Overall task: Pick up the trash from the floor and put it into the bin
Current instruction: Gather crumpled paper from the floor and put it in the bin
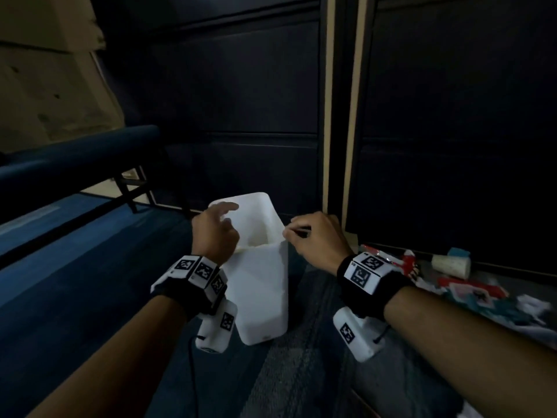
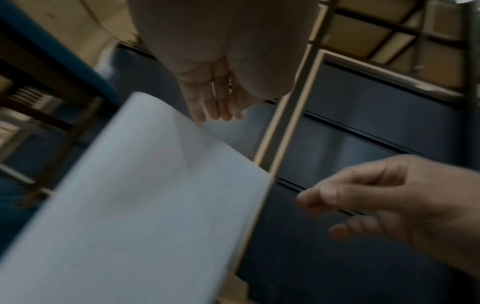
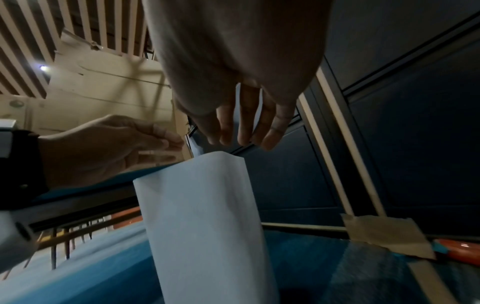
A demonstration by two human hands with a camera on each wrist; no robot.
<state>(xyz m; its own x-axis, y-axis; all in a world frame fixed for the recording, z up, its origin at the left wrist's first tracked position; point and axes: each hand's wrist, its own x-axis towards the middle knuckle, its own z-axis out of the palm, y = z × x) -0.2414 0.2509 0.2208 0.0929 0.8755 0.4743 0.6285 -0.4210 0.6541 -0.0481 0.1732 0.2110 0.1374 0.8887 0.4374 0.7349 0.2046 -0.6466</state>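
Note:
A tall white bin (image 1: pixel 259 282) stands on the blue carpet between my arms, also in the left wrist view (image 2: pixel 145 205) and the right wrist view (image 3: pixel 207 226). My left hand (image 1: pixel 229 215) hovers over its left rim with relaxed fingers (image 2: pixel 218 107) and holds nothing. My right hand (image 1: pixel 294 233) is at the bin's right corner, its fingers (image 3: pixel 244 131) hanging loosely just above the rim, with nothing visible in them. Trash lies on the floor to the right: a red and white wrapper (image 1: pixel 407 260), a paper cup (image 1: pixel 450 264) and white paper scraps (image 1: pixel 530 306).
Dark cabinet doors (image 1: pixel 452 131) rise right behind the bin and the trash. A blue bench (image 1: pixel 75 152) on black legs stands at the left. An orange item (image 3: pixel 459 248) and a beige sheet (image 3: pixel 384 234) lie at the cabinet's foot.

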